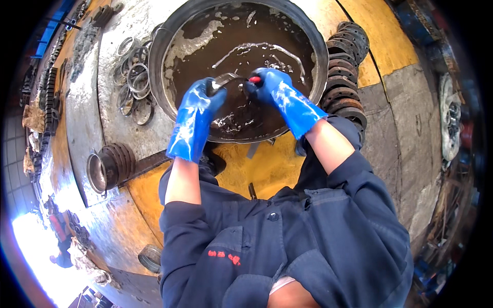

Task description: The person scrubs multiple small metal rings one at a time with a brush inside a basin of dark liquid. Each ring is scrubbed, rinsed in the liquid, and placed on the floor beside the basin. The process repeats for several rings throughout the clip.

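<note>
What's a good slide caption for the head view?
Gloved left hand grips a curved metal piece, right hand a red item, over a basin of dark liquid.

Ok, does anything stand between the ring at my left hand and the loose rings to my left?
Yes: your left hand itself, then the basin's left rim, stand between the ring and the loose rings. Nothing else visible does.

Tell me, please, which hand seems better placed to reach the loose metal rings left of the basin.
Probably the left hand: though apparently holding a ring, it is nearer those metal rings; the right hand, gripping something red, is farther away.
</note>
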Motion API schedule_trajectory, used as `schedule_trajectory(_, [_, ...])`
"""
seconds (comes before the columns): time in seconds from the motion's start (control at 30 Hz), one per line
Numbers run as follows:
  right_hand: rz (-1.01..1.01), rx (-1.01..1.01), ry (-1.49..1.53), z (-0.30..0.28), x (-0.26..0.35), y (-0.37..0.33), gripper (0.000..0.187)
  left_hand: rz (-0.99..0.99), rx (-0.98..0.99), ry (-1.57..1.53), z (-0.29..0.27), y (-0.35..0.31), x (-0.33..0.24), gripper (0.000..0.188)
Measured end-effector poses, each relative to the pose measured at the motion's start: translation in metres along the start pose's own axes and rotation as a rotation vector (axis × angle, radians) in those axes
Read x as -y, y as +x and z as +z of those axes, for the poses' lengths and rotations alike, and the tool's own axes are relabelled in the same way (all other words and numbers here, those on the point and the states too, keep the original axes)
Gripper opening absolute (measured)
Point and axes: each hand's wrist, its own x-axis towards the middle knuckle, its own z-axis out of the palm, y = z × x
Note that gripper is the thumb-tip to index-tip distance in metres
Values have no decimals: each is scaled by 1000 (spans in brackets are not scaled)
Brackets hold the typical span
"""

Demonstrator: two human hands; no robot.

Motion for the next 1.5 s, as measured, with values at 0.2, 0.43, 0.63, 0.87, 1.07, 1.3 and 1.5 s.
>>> schedule_trajectory(0.2, [191,176,438,-25,-4,-6,37,-155,-185,-374,-19,-1,7,29])
schedule_trajectory(0.43, [-863,-480,267,0,28,-7,33,-76,-136,-574,-4,2,17,25])
schedule_trajectory(0.63, [-66,-86,441,26,21,-4,24,-213,-110,-487,3,8,11,25])
schedule_trajectory(0.87, [164,288,928,21,17,-10,39,-148,-150,-520,5,9,23,24])
schedule_trajectory(1.07, [194,361,1141,15,29,-21,39,-146,-161,-570,9,8,23,25])
schedule_trajectory(1.3, [40,345,401,19,27,-19,41,-167,-153,-545,14,3,18,26])
schedule_trajectory(1.5, [-224,-160,-39,34,16,-7,27,-170,-133,-476,15,8,20,25])
